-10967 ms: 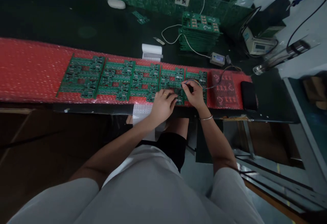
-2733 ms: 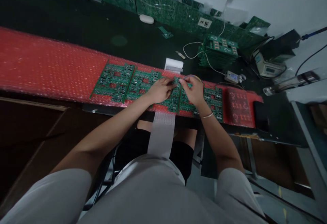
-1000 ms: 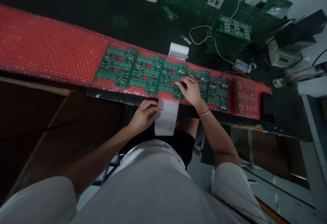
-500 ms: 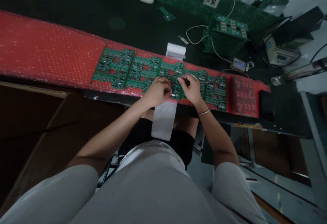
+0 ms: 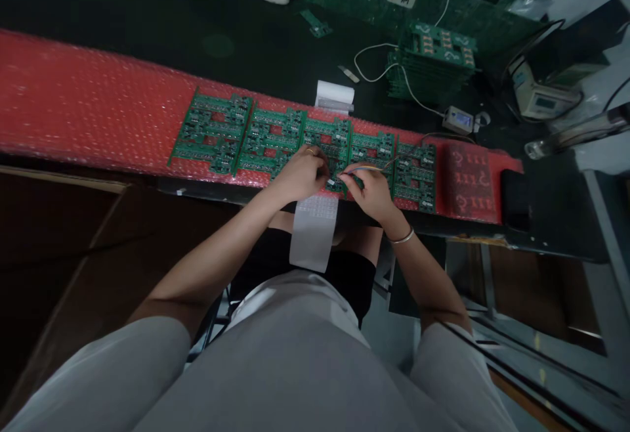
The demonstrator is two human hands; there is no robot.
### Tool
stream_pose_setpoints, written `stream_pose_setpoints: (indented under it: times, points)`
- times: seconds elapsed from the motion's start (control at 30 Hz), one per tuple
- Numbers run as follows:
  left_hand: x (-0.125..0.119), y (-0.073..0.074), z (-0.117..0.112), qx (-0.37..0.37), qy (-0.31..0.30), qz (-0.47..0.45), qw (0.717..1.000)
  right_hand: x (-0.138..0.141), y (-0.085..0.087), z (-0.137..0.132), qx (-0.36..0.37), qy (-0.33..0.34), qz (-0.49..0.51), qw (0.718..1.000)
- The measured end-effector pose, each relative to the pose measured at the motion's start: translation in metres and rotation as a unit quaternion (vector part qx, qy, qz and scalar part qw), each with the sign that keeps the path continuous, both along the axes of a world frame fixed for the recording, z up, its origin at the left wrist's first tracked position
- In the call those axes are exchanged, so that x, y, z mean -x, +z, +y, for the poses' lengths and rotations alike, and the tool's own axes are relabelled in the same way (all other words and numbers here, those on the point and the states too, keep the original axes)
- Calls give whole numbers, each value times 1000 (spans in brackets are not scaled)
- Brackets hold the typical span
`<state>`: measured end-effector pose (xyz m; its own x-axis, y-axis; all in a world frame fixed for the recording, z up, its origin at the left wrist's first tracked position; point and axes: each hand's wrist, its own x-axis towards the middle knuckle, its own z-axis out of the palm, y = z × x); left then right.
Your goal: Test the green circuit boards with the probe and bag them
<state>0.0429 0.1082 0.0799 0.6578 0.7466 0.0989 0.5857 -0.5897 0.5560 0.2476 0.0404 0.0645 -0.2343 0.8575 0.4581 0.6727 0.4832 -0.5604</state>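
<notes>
My left hand (image 5: pixel 306 172) is curled over the middle circuit board (image 5: pixel 315 127), its thumb and fingers pinched together. A small white label (image 5: pixel 331 182) pokes out at those fingertips. Just to the right, my right hand (image 5: pixel 368 189) pinches a thin multi-coloured cable (image 5: pixel 374 168), its tip close to the same board; the exact contact point is too small to see. Below the boards, a white label sheet (image 5: pixel 312 235) hangs over the table edge, with its white roll (image 5: pixel 335 94) behind the row.
Several green boards lie on red bubble wrap (image 5: pixel 98 100). A stack of boards (image 5: pixel 433 64) stands at the back right, near a small grey meter (image 5: pixel 459 119) with cables. A wrapped board (image 5: pixel 470 179) and a dark phone-like object (image 5: pixel 514 199) lie at right.
My right hand has come down slightly toward the near edge of the middle board, bringing the cable with it. My left hand has barely moved. The whole view has shifted a little.
</notes>
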Motion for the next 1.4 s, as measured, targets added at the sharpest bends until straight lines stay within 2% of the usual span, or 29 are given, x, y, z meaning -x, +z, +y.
stream_pose_setpoints:
  times: [0.3,0.43,0.53,0.67,0.77,0.97,1.17,1.4]
  points:
    - [-2,-4,0,-17,-1,0,1000,4,-7,-11,21,43,-125,991]
    - [-1,-4,2,-10,6,-35,999,5,-7,-12,31,73,-166,983]
    - [11,4,9,14,36,-104,994,4,-1,-12,37,81,-130,987]
    - [37,14,21,18,91,-163,982,4,9,2,36,8,22,999]
    - [52,13,24,24,102,-167,980,10,14,24,25,-25,83,996]
    - [61,5,21,63,101,-190,974,31,7,61,51,24,58,997]
    - [69,6,26,66,112,-207,970,39,-1,66,35,49,44,997]
    - [72,4,34,71,114,-210,968,37,-1,68,35,78,0,996]
